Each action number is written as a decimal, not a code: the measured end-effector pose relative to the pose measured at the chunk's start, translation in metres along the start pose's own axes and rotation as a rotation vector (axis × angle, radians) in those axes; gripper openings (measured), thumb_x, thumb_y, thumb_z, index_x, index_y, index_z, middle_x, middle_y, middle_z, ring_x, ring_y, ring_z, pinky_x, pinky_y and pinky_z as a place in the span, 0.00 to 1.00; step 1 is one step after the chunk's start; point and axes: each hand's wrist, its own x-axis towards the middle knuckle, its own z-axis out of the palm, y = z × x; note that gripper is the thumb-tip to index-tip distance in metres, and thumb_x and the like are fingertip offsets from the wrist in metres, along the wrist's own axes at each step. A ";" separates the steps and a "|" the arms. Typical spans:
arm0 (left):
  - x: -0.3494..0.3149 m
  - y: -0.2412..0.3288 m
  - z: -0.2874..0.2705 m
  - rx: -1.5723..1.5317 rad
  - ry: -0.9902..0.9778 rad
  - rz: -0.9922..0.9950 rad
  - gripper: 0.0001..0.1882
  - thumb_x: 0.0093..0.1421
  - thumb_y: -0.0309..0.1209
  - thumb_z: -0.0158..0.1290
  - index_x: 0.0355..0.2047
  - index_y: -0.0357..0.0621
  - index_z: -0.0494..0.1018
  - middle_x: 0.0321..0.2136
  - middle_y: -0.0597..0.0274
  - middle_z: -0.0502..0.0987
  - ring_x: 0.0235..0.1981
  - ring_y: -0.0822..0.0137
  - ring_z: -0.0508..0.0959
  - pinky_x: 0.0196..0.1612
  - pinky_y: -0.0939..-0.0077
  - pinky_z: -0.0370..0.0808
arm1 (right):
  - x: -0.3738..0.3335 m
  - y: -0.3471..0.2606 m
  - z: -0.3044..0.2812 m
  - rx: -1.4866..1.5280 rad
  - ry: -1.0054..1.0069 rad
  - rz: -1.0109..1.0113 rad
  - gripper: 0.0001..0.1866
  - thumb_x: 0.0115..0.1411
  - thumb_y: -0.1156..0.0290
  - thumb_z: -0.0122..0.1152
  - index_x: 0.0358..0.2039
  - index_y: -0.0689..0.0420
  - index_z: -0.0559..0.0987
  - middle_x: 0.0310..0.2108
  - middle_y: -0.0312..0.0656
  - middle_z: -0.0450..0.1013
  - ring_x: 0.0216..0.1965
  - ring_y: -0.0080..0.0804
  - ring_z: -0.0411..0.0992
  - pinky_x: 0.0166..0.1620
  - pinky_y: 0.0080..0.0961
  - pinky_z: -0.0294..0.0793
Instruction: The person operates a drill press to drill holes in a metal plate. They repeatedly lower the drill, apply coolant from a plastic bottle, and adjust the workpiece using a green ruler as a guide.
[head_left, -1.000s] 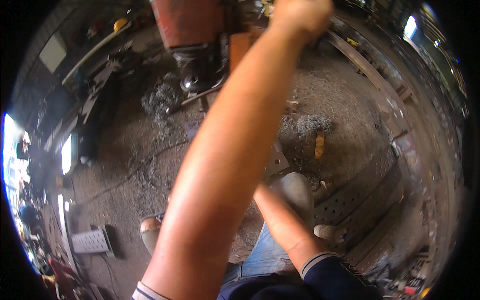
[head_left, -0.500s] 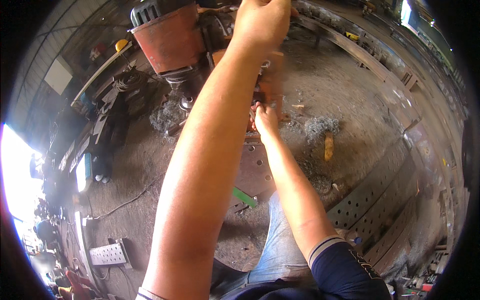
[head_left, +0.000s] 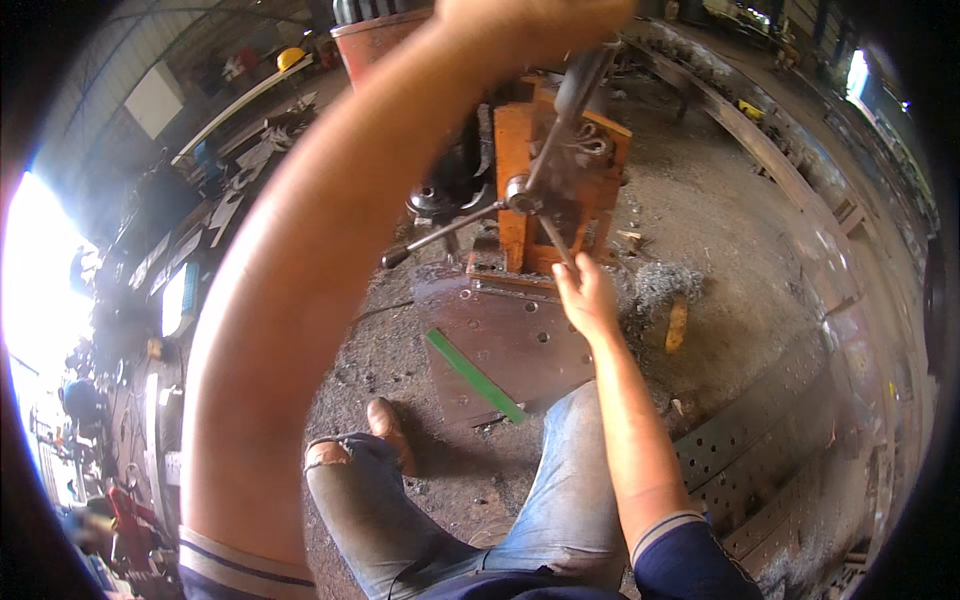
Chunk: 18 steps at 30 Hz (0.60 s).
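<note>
A drilling machine with an orange frame (head_left: 515, 150) and a red motor housing (head_left: 375, 45) stands ahead of me. From its round hub (head_left: 521, 194) spread several feed handle spokes. My left hand (head_left: 545, 18) is raised at the top edge, closed at the upper end of the long upper spoke (head_left: 560, 135); the picture's edge cuts off part of it. Lower down, my right hand (head_left: 588, 297) is wrapped round the end of the short lower spoke (head_left: 556, 240). A third spoke (head_left: 445, 232) with a dark knob points left, untouched. My left forearm hides part of the motor.
Below the machine lies a steel plate (head_left: 480, 340) with drilled holes, a green strip (head_left: 475, 375) across it. Metal shavings (head_left: 668, 288) and a yellowish piece (head_left: 677, 325) lie at right. Perforated steel plates (head_left: 720, 450) rest farther right. A yellow helmet (head_left: 290, 58) sits at far left.
My view has shifted, baring the hub and spokes. My right hand now sits lower on the picture, at the lower spoke's end. My left forearm has swung left, its hand still at the top.
</note>
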 end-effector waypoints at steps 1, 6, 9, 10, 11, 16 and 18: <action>0.005 -0.010 -0.024 0.159 0.036 0.058 0.20 0.61 0.42 0.57 0.46 0.40 0.78 0.36 0.49 0.85 0.41 0.52 0.85 0.47 0.58 0.80 | -0.001 0.004 -0.007 -0.032 -0.018 -0.015 0.20 0.68 0.53 0.62 0.32 0.59 0.75 0.20 0.50 0.72 0.22 0.50 0.73 0.27 0.43 0.68; 0.074 -0.112 -0.065 0.637 0.111 0.049 0.25 0.55 0.48 0.59 0.48 0.45 0.79 0.45 0.46 0.83 0.48 0.46 0.82 0.52 0.56 0.78 | -0.006 0.010 -0.049 -0.100 -0.160 0.119 0.20 0.67 0.53 0.63 0.29 0.58 0.78 0.19 0.52 0.73 0.22 0.53 0.75 0.27 0.44 0.69; 0.080 -0.173 -0.048 0.407 0.124 -0.289 0.29 0.55 0.51 0.59 0.50 0.44 0.79 0.48 0.43 0.81 0.50 0.45 0.81 0.53 0.56 0.78 | -0.009 0.009 -0.077 -0.171 -0.250 0.218 0.18 0.66 0.53 0.63 0.33 0.57 0.83 0.22 0.50 0.78 0.25 0.53 0.77 0.30 0.44 0.72; 0.080 -0.189 -0.040 0.220 0.152 -0.469 0.30 0.55 0.51 0.58 0.51 0.44 0.79 0.49 0.43 0.81 0.50 0.44 0.81 0.53 0.56 0.78 | -0.009 0.007 -0.077 -0.232 -0.242 0.237 0.18 0.65 0.53 0.63 0.34 0.57 0.84 0.23 0.50 0.78 0.26 0.53 0.78 0.31 0.44 0.73; 0.085 -0.201 -0.038 0.258 0.185 -0.440 0.28 0.59 0.50 0.56 0.51 0.42 0.79 0.48 0.44 0.81 0.49 0.48 0.82 0.51 0.58 0.78 | -0.009 0.004 -0.078 -0.294 -0.227 0.259 0.18 0.65 0.52 0.63 0.34 0.57 0.84 0.24 0.50 0.79 0.27 0.53 0.79 0.32 0.45 0.74; 0.095 -0.229 -0.037 0.380 -0.012 -0.314 0.26 0.62 0.50 0.52 0.50 0.44 0.79 0.46 0.43 0.82 0.48 0.48 0.82 0.50 0.59 0.78 | -0.031 -0.035 -0.070 -0.378 -0.182 0.301 0.20 0.68 0.51 0.59 0.34 0.56 0.83 0.25 0.50 0.80 0.30 0.54 0.81 0.35 0.50 0.78; 0.093 -0.227 -0.035 0.395 -0.022 -0.323 0.24 0.63 0.50 0.51 0.51 0.47 0.79 0.45 0.43 0.82 0.48 0.48 0.82 0.50 0.58 0.79 | -0.049 -0.054 -0.066 -0.471 -0.238 0.334 0.19 0.68 0.52 0.58 0.31 0.56 0.80 0.23 0.51 0.79 0.29 0.55 0.80 0.34 0.51 0.78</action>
